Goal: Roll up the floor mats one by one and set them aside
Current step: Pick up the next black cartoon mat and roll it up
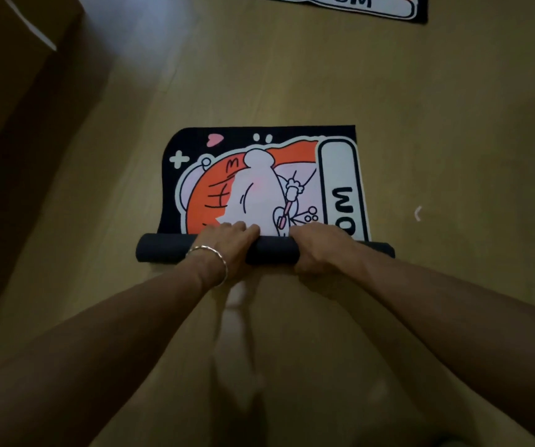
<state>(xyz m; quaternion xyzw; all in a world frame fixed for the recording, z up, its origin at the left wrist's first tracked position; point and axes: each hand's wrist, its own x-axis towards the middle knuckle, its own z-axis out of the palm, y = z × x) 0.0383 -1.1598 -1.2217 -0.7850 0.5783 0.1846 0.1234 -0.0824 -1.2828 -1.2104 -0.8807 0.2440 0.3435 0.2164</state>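
Both hands, the left hand (224, 245) and the right hand (319, 250), sit side by side at mid-frame, with the forearms stretched up from the lower corners. Each hand curls its fingers over the dark rolled end (159, 251) of the floor mat (259, 188) and grips it. Above the roll, the printed part of the mat lies flat on the wooden floor (436, 140). A second mat (356, 4) lies flat at the upper right edge. A silver bracelet (224, 266) circles the left wrist.

Left hand (224, 245) and right hand (319, 250) side by side, palms down, fingers curled tight.
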